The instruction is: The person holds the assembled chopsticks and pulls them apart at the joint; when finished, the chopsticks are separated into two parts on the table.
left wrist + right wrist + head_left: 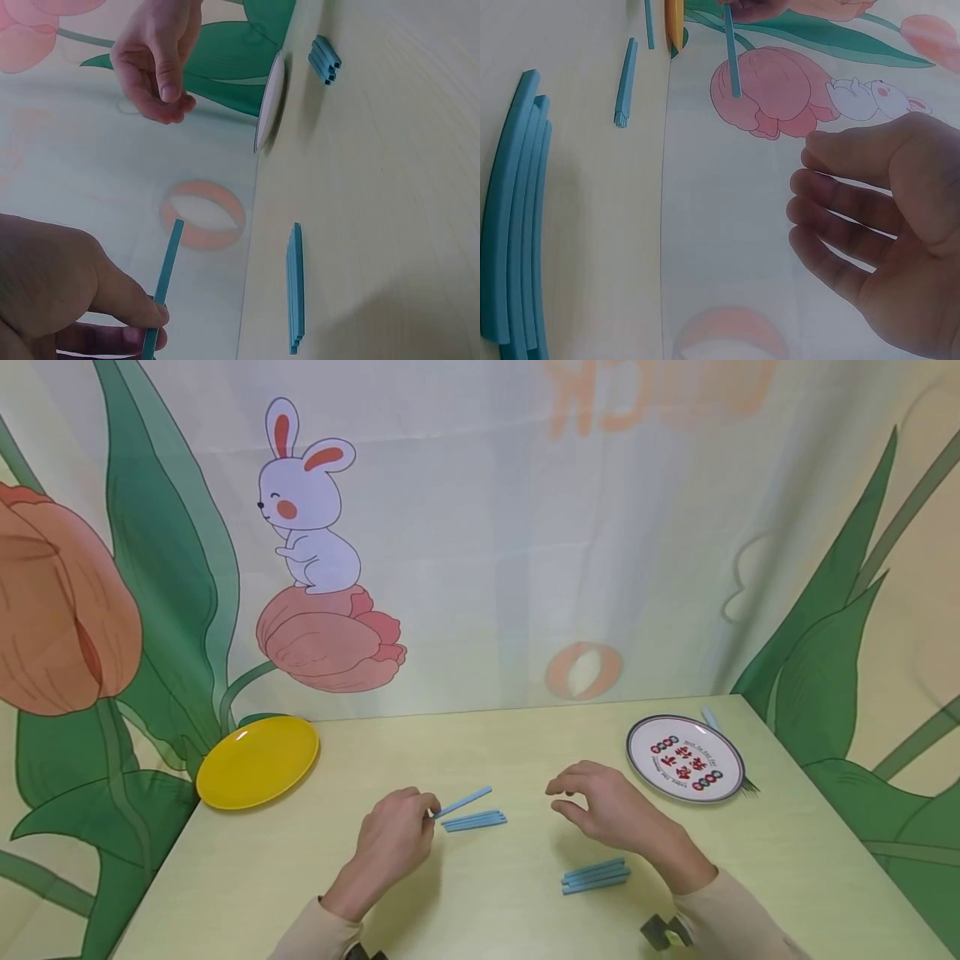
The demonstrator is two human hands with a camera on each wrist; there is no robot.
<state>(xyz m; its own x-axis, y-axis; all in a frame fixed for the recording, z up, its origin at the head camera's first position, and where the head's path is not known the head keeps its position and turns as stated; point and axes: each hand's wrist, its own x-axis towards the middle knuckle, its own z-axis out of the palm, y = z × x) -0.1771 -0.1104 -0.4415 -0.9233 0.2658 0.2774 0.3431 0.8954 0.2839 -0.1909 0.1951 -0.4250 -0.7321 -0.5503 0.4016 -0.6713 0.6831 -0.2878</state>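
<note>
Blue stick (467, 801), straight, seemingly square-edged, is pinched in the grip of the left hand (396, 833); the right hand (609, 806) gapes.

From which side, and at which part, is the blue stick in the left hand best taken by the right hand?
I would pinch the blue stick near its free end, coming from the right. It is thin and straight, so thumb and finger should suffice; the left hand pinches it towards the other end, leaving the free end pointing to the right hand's side.
</note>
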